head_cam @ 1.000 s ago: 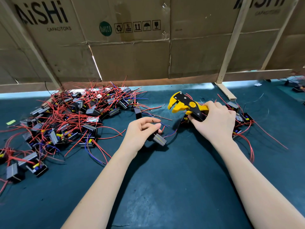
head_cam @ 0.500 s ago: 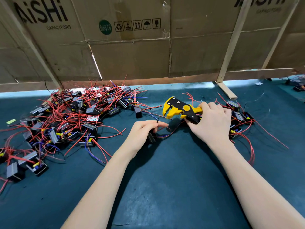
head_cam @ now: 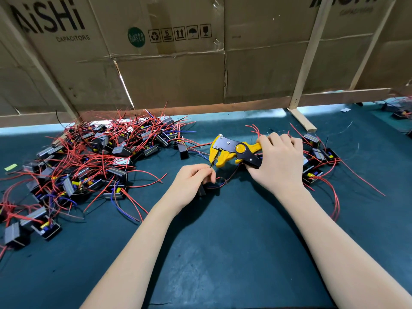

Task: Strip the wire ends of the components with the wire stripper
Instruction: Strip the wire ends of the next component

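Cardboard wall (head_cam: 169, 81) with AiSHi capacitor print runs across the top of the frame, propped by wooden slats (head_cam: 306, 56). Below it a dark teal worktop (head_cam: 223, 253) fills the lower frame.

I see my right hand (head_cam: 279, 161) right of centre, fingers wrapped round the handles of the yellow-black wire stripper (head_cam: 234, 151), thumb under the lower handle. The tool's head points toward frame left, sitting just above centre.

My left hand (head_cam: 192, 179) is at centre, fingers pinched on a thin dark wire (head_cam: 211, 164). The wire tip reaches up to the stripper head; I cannot tell if it is clamped there. A small black component (head_cam: 201, 190) pokes out beside and under that hand, with red and blue leads looping off to the right.

Big pile of components (head_cam: 89, 166) with red wires covers the left of the frame. A smaller group (head_cam: 318, 159) lies right of the right hand, red leads trailing down to the lower right. A green scrap (head_cam: 10, 167) sits at the far left edge.
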Motion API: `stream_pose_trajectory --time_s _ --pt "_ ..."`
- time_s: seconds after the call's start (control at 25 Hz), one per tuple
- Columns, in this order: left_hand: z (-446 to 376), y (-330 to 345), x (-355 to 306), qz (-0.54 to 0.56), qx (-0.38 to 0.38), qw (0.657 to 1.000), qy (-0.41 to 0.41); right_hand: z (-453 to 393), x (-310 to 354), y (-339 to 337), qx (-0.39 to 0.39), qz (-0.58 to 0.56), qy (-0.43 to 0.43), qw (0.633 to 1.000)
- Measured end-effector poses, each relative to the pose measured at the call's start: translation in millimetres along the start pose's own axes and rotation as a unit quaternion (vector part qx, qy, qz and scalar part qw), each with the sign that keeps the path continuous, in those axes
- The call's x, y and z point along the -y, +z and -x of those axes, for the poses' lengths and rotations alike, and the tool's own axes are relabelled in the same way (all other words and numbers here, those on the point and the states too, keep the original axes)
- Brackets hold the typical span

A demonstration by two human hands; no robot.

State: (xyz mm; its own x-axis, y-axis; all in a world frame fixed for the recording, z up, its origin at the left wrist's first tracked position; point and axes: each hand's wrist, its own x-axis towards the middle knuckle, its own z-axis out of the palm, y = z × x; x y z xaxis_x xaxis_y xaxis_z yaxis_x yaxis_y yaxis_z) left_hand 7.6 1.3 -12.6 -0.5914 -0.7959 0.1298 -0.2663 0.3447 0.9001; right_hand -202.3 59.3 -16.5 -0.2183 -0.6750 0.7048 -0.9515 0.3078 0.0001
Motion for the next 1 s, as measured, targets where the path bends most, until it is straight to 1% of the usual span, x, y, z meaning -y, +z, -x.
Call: stream_pose_trajectory --time_s 0.36,0.44,0.64,0.76,0.88,1.0 --pt "0.0 -1.0 0.7 0.002 -0.005 1.0 -0.021 -2.6 4.8 -5.3 -0.016 -0.002 -0.023 1.0" --pt "0.4 -1.0 0.7 0.006 0.001 1.0 -0.022 -2.6 4.8 -6.7 -0.004 -0.005 -0.024 1.0" --pt "1.7 -1.5 0.2 0.005 0.017 1.0 -0.017 -3.8 2.2 -9.4 0.059 -0.022 -0.012 0.998" --pt "1.1 -2.6 1.1 0.009 0.02 1.0 -0.01 -4.0 3.8 -10.1 0.044 -0.03 -0.001 0.999" --pt "0.2 -4.5 4.0 -0.014 0.013 1.0 -0.008 -2.8 2.7 -5.5 0.038 -0.015 0.001 0.999" --pt "-0.4 -5.5 8.8 -0.034 -0.012 0.999 0.0 -1.8 -1.2 -3.2 0.027 -0.015 0.026 0.999"
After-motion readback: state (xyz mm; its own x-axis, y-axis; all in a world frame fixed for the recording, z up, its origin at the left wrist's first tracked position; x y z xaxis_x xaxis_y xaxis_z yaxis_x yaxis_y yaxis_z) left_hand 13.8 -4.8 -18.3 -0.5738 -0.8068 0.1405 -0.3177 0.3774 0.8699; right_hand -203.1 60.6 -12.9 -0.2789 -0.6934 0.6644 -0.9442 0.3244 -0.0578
